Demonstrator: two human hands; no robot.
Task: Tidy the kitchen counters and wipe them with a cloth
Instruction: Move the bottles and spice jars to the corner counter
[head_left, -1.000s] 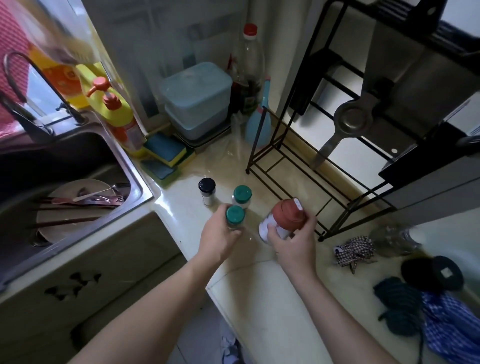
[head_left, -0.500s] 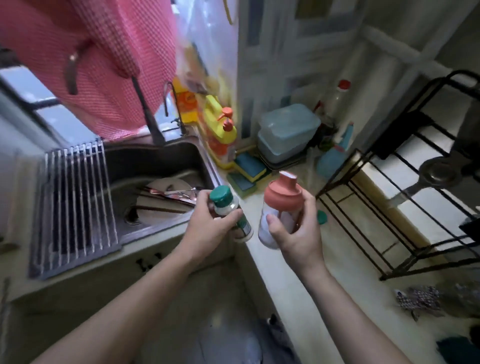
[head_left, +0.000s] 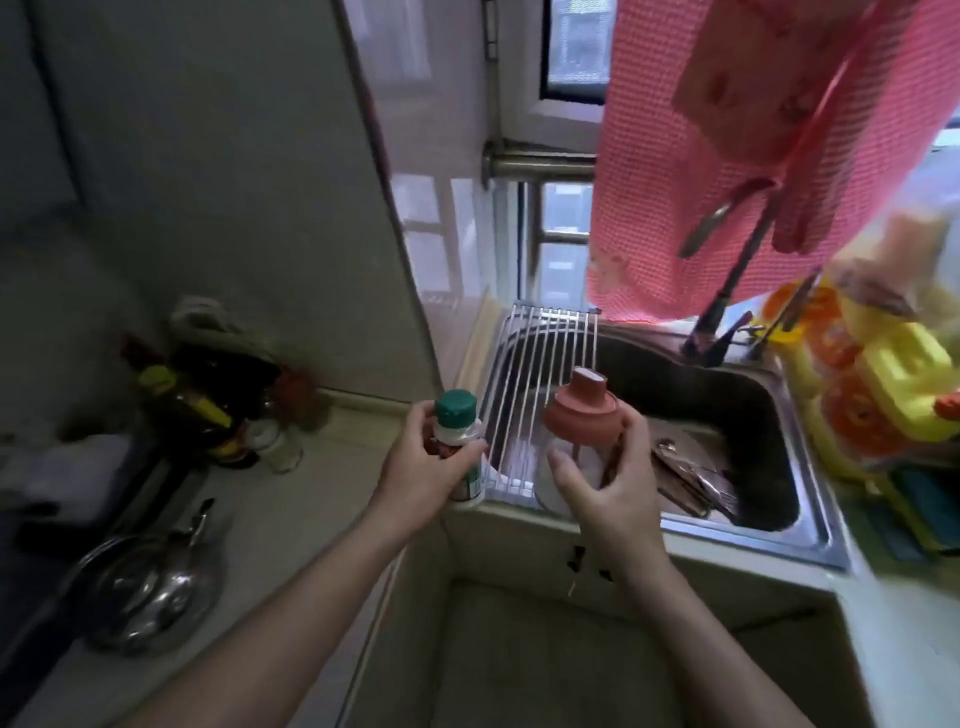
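My left hand (head_left: 423, 467) grips a small spice jar with a green cap (head_left: 456, 415), held in the air over the left counter's edge beside the sink. My right hand (head_left: 608, 488) holds a clear dispenser bottle with a terracotta-red lid (head_left: 582, 415), raised above the sink (head_left: 748, 535). Both containers are upright. No cloth is in either hand.
A roll-up drying rack (head_left: 540, 384) covers the sink's left part; a plate and cutlery (head_left: 685, 473) lie inside. Dark sauce bottles (head_left: 208, 400) and a pot lid (head_left: 150, 587) sit on the left counter. Yellow detergent bottles (head_left: 883, 400) stand right, a pink cloth (head_left: 727, 156) hangs above.
I lifted both containers off the right counter and turned left. The view swung from the black rack corner past the sink to the left counter, both hands keeping their grip.
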